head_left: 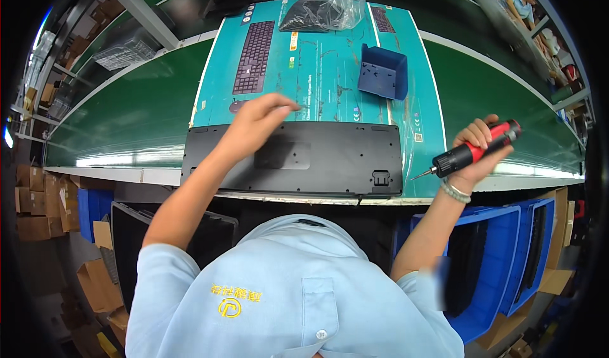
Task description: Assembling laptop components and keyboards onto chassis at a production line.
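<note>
Black keyboard [292, 158] lies back-up on the table [127, 120], no screw driven yet as I judge: my left hand [257, 123] pinches something tiny, my right hand [479, 152] grips the red screwdriver [472, 150].

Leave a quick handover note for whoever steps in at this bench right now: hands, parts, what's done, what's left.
Left hand: over the keyboard's top edge, fingertips pinched; what they hold is too small to tell.
Right hand: grips the red-and-black screwdriver, raised off to the right, tip clear of the work.
Keyboard: black, face down on the teal box.
Blue bin: behind it on the box.
Done: keyboard turned over.
Left: whether any screws are in cannot be told.
</note>
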Motion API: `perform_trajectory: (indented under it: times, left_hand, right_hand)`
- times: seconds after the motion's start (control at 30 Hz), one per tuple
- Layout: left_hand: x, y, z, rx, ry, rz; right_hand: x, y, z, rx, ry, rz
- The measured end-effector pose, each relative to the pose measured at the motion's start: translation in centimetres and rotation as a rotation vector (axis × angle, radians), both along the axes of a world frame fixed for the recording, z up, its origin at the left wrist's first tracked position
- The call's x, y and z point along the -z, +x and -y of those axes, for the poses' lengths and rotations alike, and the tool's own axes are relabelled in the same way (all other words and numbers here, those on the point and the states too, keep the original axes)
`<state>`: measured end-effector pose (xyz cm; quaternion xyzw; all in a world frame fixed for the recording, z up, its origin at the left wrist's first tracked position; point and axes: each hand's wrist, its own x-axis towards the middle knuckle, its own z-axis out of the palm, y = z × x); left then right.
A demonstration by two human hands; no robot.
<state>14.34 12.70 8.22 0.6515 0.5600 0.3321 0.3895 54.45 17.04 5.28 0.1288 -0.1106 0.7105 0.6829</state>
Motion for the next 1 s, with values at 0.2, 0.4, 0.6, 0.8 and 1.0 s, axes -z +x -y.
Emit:
perform_trajectory:
  times: [0.2,0.4,0.6,0.8,1.0]
  left_hand:
    - [3.7,-3.7,5.0,-0.331,-0.067,0.638]
    - [5.6,-4.9,5.4,-0.404,0.088,1.028]
    - [6.0,-5.4,5.5,-0.382,0.083,1.067]
    - [6.4,-5.7,5.7,-0.319,0.093,1.019]
    - [3.9,-3.5,4.8,-0.57,0.009,1.025]
  right_hand:
    - [-4.5,-2.6,4.7,0.228,0.124,0.347]
    - [-7.4,-8.7,6.9,0.307,0.286,0.633]
    - [-7.8,-9.8,7.4,0.36,0.344,0.737]
    - [-7.0,-9.6,5.6,0.405,0.257,0.811]
    - [-6.4,-12.4,2.6,0.358,0.28,0.825]
